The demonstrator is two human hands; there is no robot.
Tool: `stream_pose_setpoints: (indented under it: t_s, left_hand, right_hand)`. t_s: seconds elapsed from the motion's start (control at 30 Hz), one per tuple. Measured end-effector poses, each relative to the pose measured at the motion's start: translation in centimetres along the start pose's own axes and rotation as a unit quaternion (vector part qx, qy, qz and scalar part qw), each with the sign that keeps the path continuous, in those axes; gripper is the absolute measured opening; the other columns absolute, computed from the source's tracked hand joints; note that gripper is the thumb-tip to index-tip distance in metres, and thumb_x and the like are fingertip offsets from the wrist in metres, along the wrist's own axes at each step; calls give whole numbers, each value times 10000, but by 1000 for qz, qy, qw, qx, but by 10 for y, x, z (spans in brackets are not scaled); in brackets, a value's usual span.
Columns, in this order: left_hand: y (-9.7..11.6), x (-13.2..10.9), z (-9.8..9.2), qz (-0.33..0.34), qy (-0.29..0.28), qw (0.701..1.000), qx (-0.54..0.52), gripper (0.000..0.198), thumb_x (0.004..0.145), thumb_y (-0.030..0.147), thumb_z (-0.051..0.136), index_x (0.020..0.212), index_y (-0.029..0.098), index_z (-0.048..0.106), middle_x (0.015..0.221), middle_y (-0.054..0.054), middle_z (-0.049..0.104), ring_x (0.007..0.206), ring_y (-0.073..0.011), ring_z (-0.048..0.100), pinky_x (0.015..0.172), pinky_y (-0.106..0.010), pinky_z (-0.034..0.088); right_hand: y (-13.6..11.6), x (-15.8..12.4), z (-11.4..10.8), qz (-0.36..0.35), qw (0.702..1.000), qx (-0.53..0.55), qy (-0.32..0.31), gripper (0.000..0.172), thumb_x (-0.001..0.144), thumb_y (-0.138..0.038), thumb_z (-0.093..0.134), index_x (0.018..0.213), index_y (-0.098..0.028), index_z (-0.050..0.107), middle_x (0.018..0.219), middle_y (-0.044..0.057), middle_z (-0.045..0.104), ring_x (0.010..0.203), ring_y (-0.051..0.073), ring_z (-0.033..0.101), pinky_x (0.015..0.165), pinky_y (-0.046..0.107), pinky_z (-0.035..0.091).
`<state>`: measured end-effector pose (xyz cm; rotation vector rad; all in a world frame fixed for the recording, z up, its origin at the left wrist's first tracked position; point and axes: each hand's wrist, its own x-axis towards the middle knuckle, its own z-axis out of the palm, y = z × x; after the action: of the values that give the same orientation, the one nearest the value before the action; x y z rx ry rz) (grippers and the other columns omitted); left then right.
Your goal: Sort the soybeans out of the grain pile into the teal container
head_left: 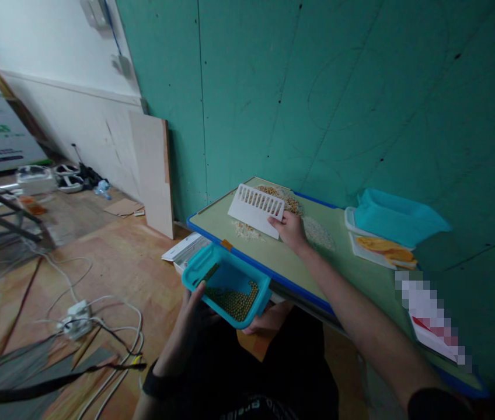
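Note:
My left hand grips the near left rim of a teal plastic tub, which sits tilted toward me just off the table's front edge. Small green beans lie in the tub's lower part. In my right hand is a white slotted plate, held by its right end with the slots along its far edge. The plate is over the table. Light brown beans lie behind it, partly hidden, and pale grains are spread to the right. More pale grains show at its near side.
On the table's right stand a teal bin, a white tray with an orange cloth and a blurred-out packet. A green wall closes off the back. White cables and a power strip lie on the floor at left.

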<state>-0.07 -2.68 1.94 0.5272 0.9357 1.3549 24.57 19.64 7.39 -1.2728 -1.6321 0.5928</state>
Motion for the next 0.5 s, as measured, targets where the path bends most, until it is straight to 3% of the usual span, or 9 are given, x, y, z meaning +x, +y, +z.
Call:
stream_pose_setpoints:
  t_s: [0.5]
  left_hand:
    - [1, -1, -1, -6, -3, 1000, 6, 389, 1021, 391, 690, 1354, 192, 671, 1364, -112, 690, 1134, -271, 711, 946, -475, 624]
  right_hand:
    - [-9, -5, 6, -22, 998, 46, -40, 221, 797, -326, 866, 966, -196, 804, 885, 91, 850, 905, 313, 822, 806, 422, 664]
